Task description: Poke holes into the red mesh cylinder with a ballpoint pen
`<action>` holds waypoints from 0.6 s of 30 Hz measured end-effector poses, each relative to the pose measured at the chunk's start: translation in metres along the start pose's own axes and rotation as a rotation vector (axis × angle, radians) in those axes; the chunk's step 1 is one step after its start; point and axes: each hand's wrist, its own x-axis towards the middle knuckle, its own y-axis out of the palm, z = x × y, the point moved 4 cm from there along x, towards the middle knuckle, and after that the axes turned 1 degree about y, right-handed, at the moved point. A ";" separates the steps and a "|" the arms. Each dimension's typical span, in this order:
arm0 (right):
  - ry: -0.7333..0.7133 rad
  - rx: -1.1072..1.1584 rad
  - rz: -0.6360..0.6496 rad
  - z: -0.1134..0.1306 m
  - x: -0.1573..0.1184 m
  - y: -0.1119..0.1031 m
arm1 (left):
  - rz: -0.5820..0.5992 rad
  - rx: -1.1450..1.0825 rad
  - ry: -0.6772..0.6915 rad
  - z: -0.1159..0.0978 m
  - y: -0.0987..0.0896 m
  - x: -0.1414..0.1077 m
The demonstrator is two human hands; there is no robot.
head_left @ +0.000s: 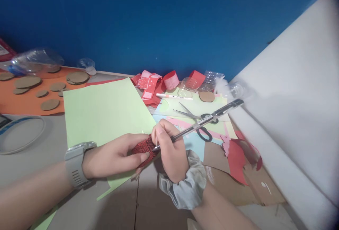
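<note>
My left hand [119, 156], with a grey watch on its wrist, pinches a small red paper piece [143, 149] covered in a dark criss-cross pattern. My right hand [169, 149] is closed round a black pen [194, 126], whose tip touches the patterned surface or is very close to it. A grey scrunchie sits on the right wrist. Under and behind my left hand lies a light green sheet [106, 108] with a cut lower edge. Black-handled scissors [203, 119] rest open beyond the pen, on coloured paper.
Cardboard discs [50, 104] lie on orange paper [16, 103] at left, near a plastic bottle [37, 61]. Red paper rings [171, 80], a white marker [173, 96] and clear plastic containers [189, 87] line the blue wall. Red scraps [236, 159] and cardboard [262, 187] are at right, beside a white panel.
</note>
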 end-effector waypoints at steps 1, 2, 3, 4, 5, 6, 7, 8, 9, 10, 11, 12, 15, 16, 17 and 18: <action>-0.002 0.000 -0.005 0.000 0.000 0.000 | 0.000 0.003 0.004 0.000 0.000 0.000; -0.004 0.002 -0.009 0.000 0.000 0.000 | -0.001 0.006 0.008 0.000 0.000 0.000; -0.004 0.003 -0.009 0.000 0.000 0.000 | 0.000 0.008 0.010 0.000 0.000 0.000; -0.002 0.003 -0.003 0.000 0.000 0.000 | 0.000 0.009 0.011 -0.001 0.000 0.000; 0.000 0.002 0.003 -0.001 0.000 0.000 | 0.000 0.008 0.010 -0.001 0.000 0.000; 0.001 0.002 0.006 -0.001 0.000 0.001 | 0.001 0.006 0.008 -0.002 0.000 0.000; 0.000 0.003 0.004 -0.002 0.000 0.000 | 0.002 0.002 0.006 -0.002 0.000 0.001; -0.002 0.005 -0.004 -0.002 0.000 0.000 | 0.003 -0.002 0.002 -0.002 0.000 0.001; -0.002 0.008 -0.012 -0.002 0.000 0.000 | 0.002 -0.007 -0.002 -0.002 0.000 0.001; -0.002 0.011 -0.018 -0.002 0.000 0.000 | 0.002 -0.007 -0.005 -0.002 0.000 0.001; 0.002 0.014 -0.015 -0.002 0.000 0.000 | 0.000 -0.003 -0.006 -0.002 0.000 0.001; 0.003 0.014 -0.006 -0.002 0.000 0.000 | -0.001 0.004 -0.005 -0.001 0.000 0.001; -0.007 0.010 0.012 -0.001 0.000 0.000 | 0.000 0.012 -0.004 0.000 0.000 0.000; -0.013 0.007 0.007 -0.001 0.000 0.000 | 0.000 0.011 -0.003 0.000 0.000 -0.001; -0.017 0.005 -0.001 0.000 0.001 0.000 | 0.002 0.008 0.000 0.000 0.000 -0.001; -0.018 0.002 -0.009 0.000 0.001 -0.001 | 0.005 0.007 0.002 0.000 0.000 -0.001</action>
